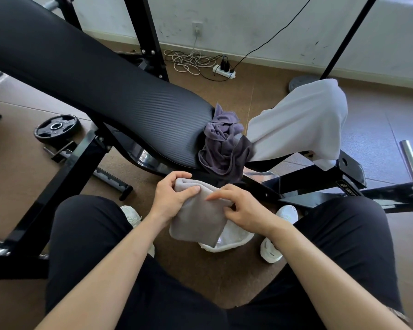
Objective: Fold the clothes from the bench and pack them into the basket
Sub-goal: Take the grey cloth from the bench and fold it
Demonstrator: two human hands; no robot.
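So the person's sitting down with both forearms reaching forward between their knees, wrists angled in toward each other. The left hand (174, 196) is clamped on the top corner of a folded grey cloth (196, 220), fingers curled over the far edge and thumb pressed flat on the face of it. The right hand (244, 210) grips the opposite edge, index finger lying across the fabric and the other fingers tucked round the side.

The cloth is between the two hands, a rough rectangle with its long side running from the fingers back toward the person. Its near end hangs over a white basket (235, 240) on the floor right under the right wrist.

Just beyond the fingertips is the black bench (105, 91). A crumpled purple garment (224, 144) is bunched at its end, and a white garment (301, 125) is draped past the right hand, touching the purple one.
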